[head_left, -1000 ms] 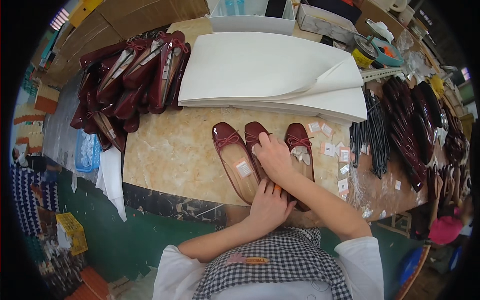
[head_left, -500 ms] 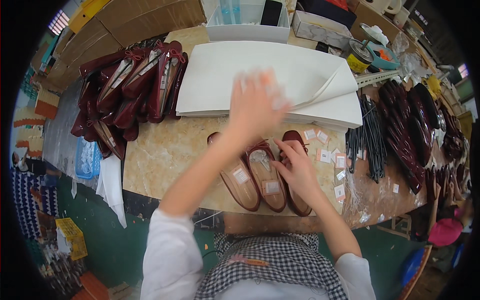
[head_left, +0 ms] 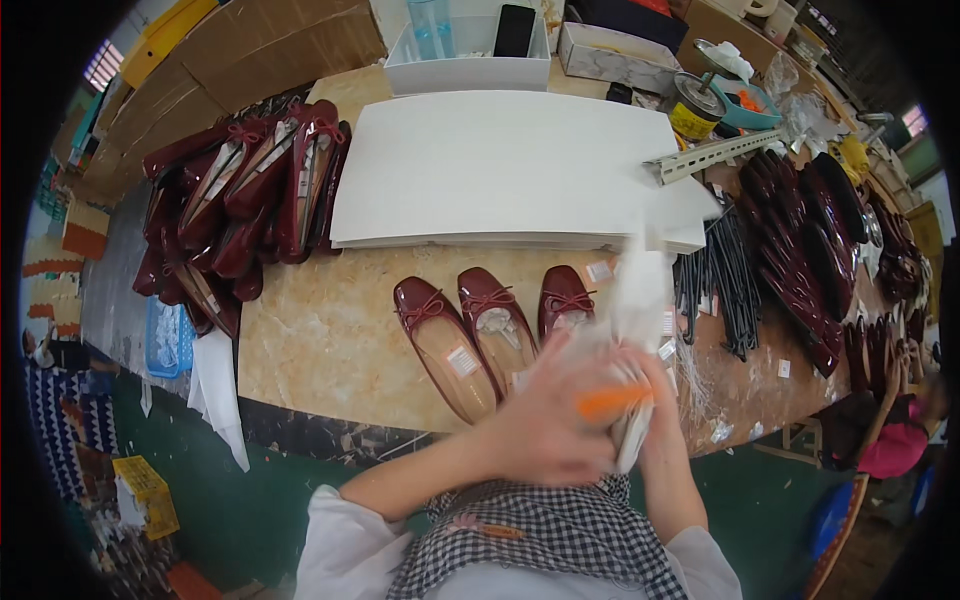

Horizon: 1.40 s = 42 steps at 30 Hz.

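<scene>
A white paper sheet [head_left: 643,285], smeared by motion, is bunched between my two hands in front of my apron. My left hand [head_left: 545,428] is closed around its lower part, with a bright orange cover seemingly on a finger. On the other side, my right hand [head_left: 658,390] grips the same paper, its fingers partly hidden. Three dark red patent ballet flats with bows lie side by side beyond my hands: the left shoe [head_left: 421,304], the middle shoe [head_left: 484,290] and the right shoe [head_left: 561,292]. White paper shows inside the middle shoe. My hands partly cover the shoes.
A stack of white paper [head_left: 500,165] lies behind the shoes, a slotted metal bar [head_left: 715,157] at its right. Piled red shoes [head_left: 240,190] stand left. Black sticks [head_left: 735,280] and more shoes [head_left: 795,250] lie right. A white box [head_left: 467,70] sits behind.
My left hand has come back from the paper stack toward me with a sheet. My right hand has left the right shoe and now holds the sheet too. The view has shifted slightly.
</scene>
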Motion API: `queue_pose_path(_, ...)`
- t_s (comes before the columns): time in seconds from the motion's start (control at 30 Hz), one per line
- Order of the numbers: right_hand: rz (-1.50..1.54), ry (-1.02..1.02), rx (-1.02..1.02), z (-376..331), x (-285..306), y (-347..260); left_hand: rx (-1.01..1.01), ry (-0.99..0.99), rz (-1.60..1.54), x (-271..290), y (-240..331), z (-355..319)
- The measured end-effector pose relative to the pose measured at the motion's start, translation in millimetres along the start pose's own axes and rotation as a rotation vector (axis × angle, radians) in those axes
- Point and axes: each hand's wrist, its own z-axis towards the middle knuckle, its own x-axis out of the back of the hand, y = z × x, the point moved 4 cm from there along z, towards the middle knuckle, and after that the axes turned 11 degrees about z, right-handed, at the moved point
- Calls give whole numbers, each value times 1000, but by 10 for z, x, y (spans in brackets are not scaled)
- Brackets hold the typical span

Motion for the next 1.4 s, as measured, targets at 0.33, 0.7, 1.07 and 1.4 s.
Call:
queue_pose_path(0.33,-1444,-820,586,-55,-1113,605,921,547,-451,198,-603,-796)
queue_pose_path(0.7,-2048,-723,953,1195,-1002,1327,731,-252,551,-298,-228,-1250)
queue_pose_path(1.07,-1944,-558,606,1582,-1108,1302,701,-291,629,-325,-210,-1251)
queue_pose_path(1.4,-1165,-400,755,610,-1202,417,1187,471,-739,-118,-571,-1476)
